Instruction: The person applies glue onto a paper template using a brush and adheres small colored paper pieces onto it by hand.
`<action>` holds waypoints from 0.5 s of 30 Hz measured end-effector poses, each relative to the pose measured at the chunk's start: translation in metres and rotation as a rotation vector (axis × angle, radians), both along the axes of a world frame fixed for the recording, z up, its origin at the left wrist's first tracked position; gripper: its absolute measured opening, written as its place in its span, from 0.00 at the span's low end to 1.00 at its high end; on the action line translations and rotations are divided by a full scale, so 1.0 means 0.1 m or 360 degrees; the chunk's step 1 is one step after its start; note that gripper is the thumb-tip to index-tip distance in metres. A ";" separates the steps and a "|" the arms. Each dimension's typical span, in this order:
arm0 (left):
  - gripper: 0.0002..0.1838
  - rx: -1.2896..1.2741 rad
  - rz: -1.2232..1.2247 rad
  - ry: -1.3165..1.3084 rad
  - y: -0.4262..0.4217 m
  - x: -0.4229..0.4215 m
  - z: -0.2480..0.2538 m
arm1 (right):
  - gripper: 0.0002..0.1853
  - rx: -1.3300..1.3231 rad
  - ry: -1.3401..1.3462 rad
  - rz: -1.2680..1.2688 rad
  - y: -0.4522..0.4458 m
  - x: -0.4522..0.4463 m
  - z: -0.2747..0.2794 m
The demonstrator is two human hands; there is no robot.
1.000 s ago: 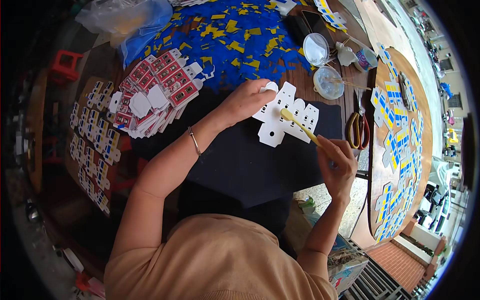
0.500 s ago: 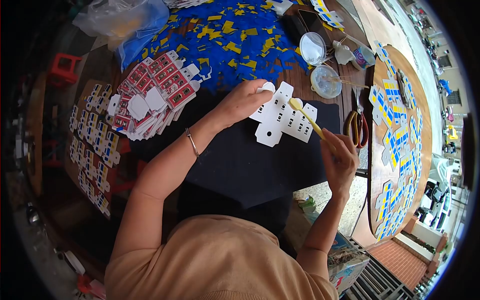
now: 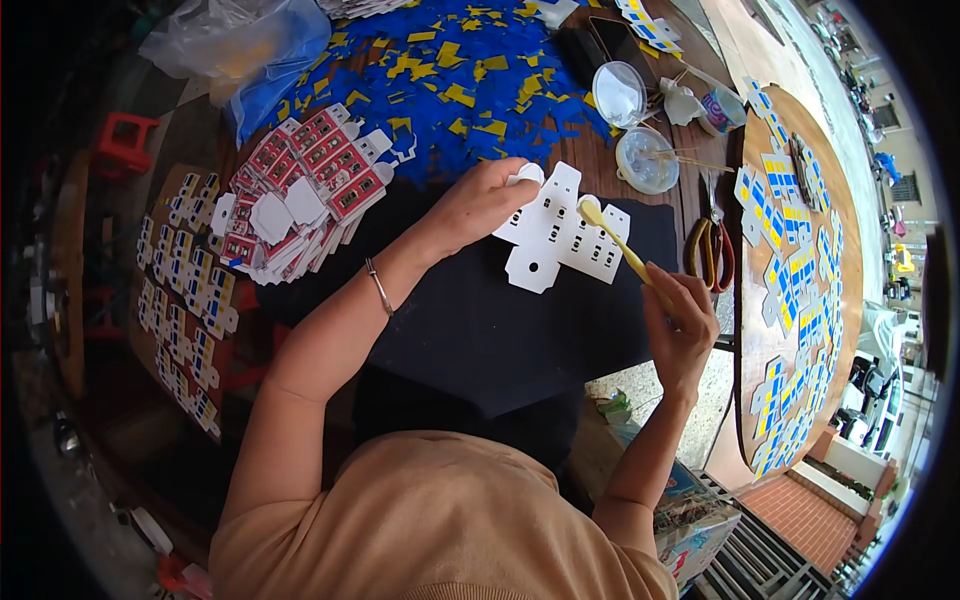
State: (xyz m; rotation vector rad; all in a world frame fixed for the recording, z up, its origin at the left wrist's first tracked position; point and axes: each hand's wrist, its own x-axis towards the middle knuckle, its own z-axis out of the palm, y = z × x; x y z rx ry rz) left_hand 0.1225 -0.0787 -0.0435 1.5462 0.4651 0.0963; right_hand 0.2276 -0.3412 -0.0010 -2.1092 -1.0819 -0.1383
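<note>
A white die-cut carton blank (image 3: 537, 243) with rows of small black-marked cutouts and one round hole lies over the black cloth (image 3: 480, 340). My left hand (image 3: 482, 208) pinches its upper left corner between thumb and fingers. In my right hand (image 3: 683, 325) is a yellow toothbrush (image 3: 625, 250), gripped by the handle. Its head rests on or just above the upper right part of the blank; actual contact cannot be made out. To the left of my left hand lies a heaped pile of red-and-white printed blanks (image 3: 300, 190).
Blue and yellow paper scraps (image 3: 450, 80) cover the table's far side. Scissors (image 3: 712, 250) lie right of the cloth, below a clear tub (image 3: 646, 160) with sticks. Blue-and-yellow cartons cover a round table (image 3: 750, 400) at right and a board at left. A red stool (image 3: 125, 140) stands far left.
The toothbrush head has shifted slightly right and down over the blank. My left hand keeps its hold on the corner, and the whole view has moved a little.
</note>
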 end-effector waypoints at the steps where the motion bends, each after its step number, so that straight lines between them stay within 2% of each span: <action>1: 0.13 -0.0002 -0.0012 0.0001 0.00 0.00 0.01 | 0.16 -0.0006 0.0000 0.0003 0.00 -0.01 0.00; 7: 0.12 -0.0026 -0.0017 -0.0021 0.00 -0.01 0.02 | 0.15 -0.0082 0.0125 0.0119 -0.07 0.04 0.03; 10: 0.12 -0.0026 -0.0017 -0.0031 0.02 0.00 -0.03 | 0.13 0.0124 0.0153 -0.0182 -0.08 0.21 0.05; 13: 0.11 -0.0018 -0.0019 -0.0028 0.02 0.00 -0.04 | 0.12 0.0076 -0.0138 -0.0254 0.02 0.47 0.07; 15: 0.11 -0.0047 -0.0025 -0.0033 0.02 0.01 -0.05 | 0.11 -0.0124 -0.0267 -0.0276 0.12 0.54 0.13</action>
